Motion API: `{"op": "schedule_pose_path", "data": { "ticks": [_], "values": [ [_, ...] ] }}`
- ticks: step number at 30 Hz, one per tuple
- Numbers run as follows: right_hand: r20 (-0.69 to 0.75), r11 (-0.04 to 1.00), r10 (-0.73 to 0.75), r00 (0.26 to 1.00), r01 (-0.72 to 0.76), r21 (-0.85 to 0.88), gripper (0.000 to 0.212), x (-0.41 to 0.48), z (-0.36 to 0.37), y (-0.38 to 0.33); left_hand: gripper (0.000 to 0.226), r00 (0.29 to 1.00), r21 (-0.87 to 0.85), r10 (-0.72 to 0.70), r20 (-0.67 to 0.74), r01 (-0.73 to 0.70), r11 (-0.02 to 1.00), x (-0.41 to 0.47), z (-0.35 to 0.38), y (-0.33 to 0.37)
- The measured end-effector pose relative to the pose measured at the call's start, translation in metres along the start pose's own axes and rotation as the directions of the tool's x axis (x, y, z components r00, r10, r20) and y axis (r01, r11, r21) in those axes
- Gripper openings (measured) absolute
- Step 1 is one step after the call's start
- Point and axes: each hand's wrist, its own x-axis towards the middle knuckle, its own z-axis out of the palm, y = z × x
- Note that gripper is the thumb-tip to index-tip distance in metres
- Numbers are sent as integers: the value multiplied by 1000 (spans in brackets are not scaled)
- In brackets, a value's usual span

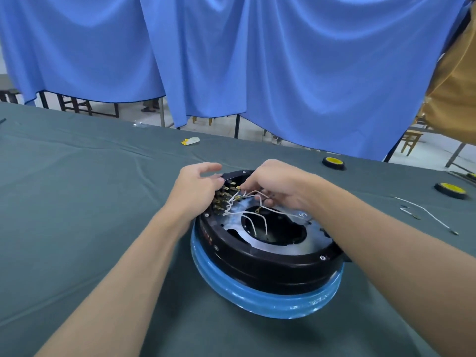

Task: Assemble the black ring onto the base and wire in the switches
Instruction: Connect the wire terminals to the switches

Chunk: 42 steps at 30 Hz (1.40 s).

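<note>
A black ring (268,264) sits on a round blue base (257,297) in the middle of the table. A silver plate (239,222) with a dark central hole lies inside the ring. A row of switches (221,199) with brass terminals lines the ring's far left inner wall. Several white wires (247,202) fan out from the switches toward the hole. My left hand (198,186) rests against the ring's outer edge beside the switches, fingers loosely bent. My right hand (275,181) pinches a white wire with a brass connector near the top switch.
The table wears a grey-green cloth (90,202). A loose white wire (427,215) lies at the right. Two black wheels with yellow hubs (333,163) (450,189) sit at the far right. A small white and yellow scrap (190,141) lies far off. Blue curtains (231,60) hang behind.
</note>
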Motion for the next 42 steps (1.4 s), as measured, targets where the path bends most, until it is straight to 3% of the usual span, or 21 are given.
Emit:
{"op": "schedule_pose_path", "data": {
  "ticks": [3,13,29,42],
  "values": [
    [-45,1000,-10,999,11,22,6,2,5,-1,39,1000,-75,-16,21,18,997,-1,1,-1],
    [-95,997,-72,993,75,33,2,6,12,5,39,1000,-74,-7,0,7,997,2,1,-4],
    [-96,996,-57,994,63,62,10,3,14,4,31,1000,-84,7,-12,-8,996,0,1,-4],
    [-76,996,-74,994,78,46,3,6,15,3,32,1000,-54,16,-14,-17,998,-1,2,-3]
  ]
}}
